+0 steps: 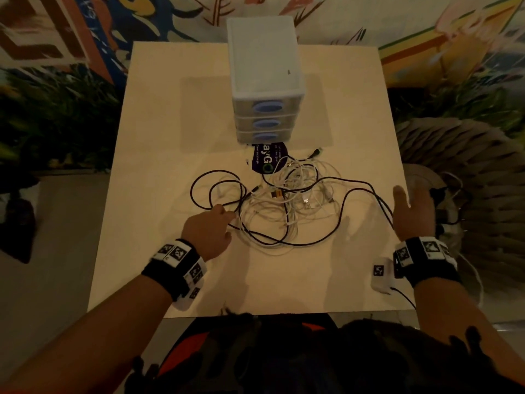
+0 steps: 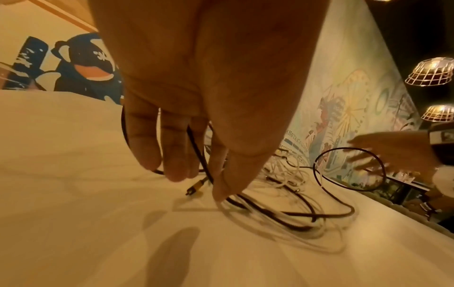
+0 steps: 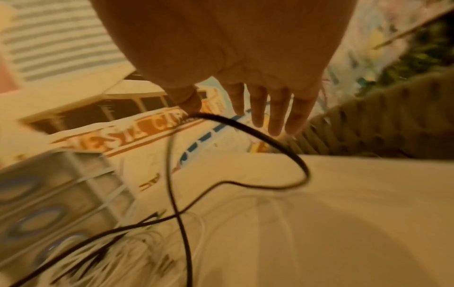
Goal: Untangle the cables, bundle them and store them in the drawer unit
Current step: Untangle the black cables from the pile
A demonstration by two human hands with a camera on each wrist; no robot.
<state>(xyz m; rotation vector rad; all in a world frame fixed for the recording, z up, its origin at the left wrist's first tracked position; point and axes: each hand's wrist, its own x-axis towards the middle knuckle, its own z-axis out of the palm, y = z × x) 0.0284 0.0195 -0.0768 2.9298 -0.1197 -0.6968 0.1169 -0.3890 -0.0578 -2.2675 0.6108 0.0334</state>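
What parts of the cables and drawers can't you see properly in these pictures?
- Drawer unit: the head view does not show what its shut drawers hold; the right wrist view is blurred.
- White cables: too tangled and dim in the head view to count.
- Left hand: its fingers hide whether they grip the black cable.
- Dark sticker: partly under the unit, print too small.
- Right hand: the right wrist view cuts off its palm.

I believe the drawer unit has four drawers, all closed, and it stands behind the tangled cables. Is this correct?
Not quite. The head view shows the drawer unit with three drawers, not four. They are all closed, and the unit stands behind the tangled cables.
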